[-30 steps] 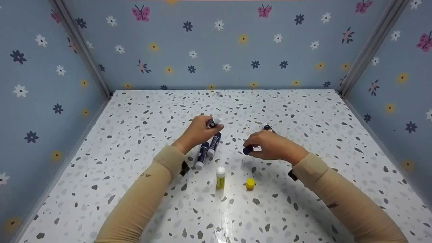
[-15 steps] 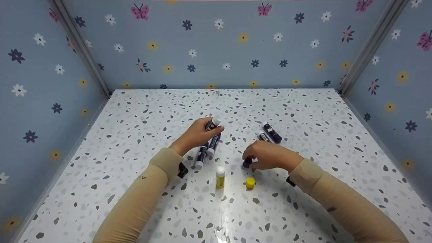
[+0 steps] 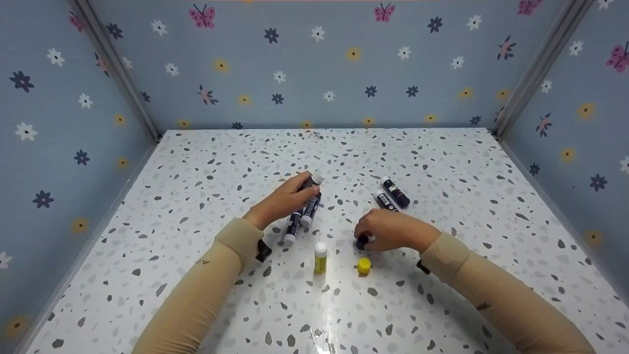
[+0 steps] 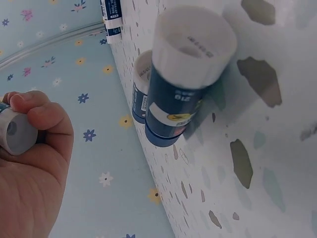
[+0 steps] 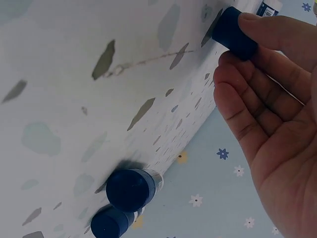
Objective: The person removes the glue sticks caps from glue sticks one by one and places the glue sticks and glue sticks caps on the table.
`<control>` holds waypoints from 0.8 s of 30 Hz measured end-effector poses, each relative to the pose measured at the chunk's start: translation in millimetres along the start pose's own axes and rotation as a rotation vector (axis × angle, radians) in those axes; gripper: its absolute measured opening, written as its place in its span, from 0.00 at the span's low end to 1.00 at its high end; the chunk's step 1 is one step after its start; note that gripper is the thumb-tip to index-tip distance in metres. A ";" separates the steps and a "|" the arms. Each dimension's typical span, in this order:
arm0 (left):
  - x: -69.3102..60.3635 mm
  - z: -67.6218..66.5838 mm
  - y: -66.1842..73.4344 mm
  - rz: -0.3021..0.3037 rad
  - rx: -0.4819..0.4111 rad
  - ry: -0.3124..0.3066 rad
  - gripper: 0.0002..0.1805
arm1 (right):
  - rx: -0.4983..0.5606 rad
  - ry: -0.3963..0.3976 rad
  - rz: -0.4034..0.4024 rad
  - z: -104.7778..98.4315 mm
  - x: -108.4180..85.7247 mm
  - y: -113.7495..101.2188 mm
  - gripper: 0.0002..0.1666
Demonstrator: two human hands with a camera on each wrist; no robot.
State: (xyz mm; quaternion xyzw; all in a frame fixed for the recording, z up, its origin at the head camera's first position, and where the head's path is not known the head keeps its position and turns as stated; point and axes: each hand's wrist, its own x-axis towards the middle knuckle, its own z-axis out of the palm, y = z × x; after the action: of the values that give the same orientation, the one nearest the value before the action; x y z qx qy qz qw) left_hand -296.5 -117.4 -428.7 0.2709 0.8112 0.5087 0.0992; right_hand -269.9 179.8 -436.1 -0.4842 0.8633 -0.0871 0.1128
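My left hand (image 3: 285, 199) grips a dark blue glue stick (image 3: 314, 181) with its white end outward; that white end also shows in the left wrist view. Below it, two dark blue glue sticks (image 3: 310, 210) with white ends lie side by side on the table. Between thumb and fingers, my right hand (image 3: 395, 230) pinches a dark blue cap (image 5: 235, 33) low over the table; whether it touches the surface I cannot tell. Nearer to me are a yellow glue stick (image 3: 320, 258) with its white end up and a yellow cap (image 3: 364, 266).
Beyond my right hand, two more dark blue glue sticks (image 3: 395, 191) lie on the speckled white table (image 3: 442, 305). Blue panels (image 3: 314, 69) with flowers and butterflies wall the table at the back and both sides.
My right hand has come toward me with the dark blue cap, close to the yellow cap, uncovering the glue sticks behind it. My left hand has shifted only slightly.
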 end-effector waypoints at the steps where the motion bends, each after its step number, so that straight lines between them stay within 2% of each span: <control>1: -0.3 0.2 0.0 0.004 -0.012 -0.007 0.12 | 0.002 0.001 -0.001 0.1 0.1 -0.1 0.05; 6: -0.8 0.4 0.8 0.007 -0.059 -0.029 0.11 | 0.016 -0.003 0.004 0.4 0.8 -0.3 0.04; 14: -2.8 -1.9 2.8 0.000 -0.093 -0.021 0.11 | 0.026 -0.023 0.034 0.3 0.7 -0.1 0.07; 20: -3.2 -4.5 1.6 0.028 0.020 -0.004 0.09 | 0.029 -0.015 0.029 -0.2 1.0 -0.3 0.07; 24: -3.5 -4.9 0.2 0.038 0.069 -0.018 0.10 | 0.036 -0.019 0.034 1.2 1.3 0.6 0.08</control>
State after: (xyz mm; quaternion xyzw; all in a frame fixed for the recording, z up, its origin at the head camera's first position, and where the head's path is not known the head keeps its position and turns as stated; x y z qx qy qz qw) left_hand -295.7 -123.0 -426.6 0.2941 0.8220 0.4799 0.0874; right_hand -270.7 179.0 -437.5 -0.4680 0.8686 -0.0963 0.1311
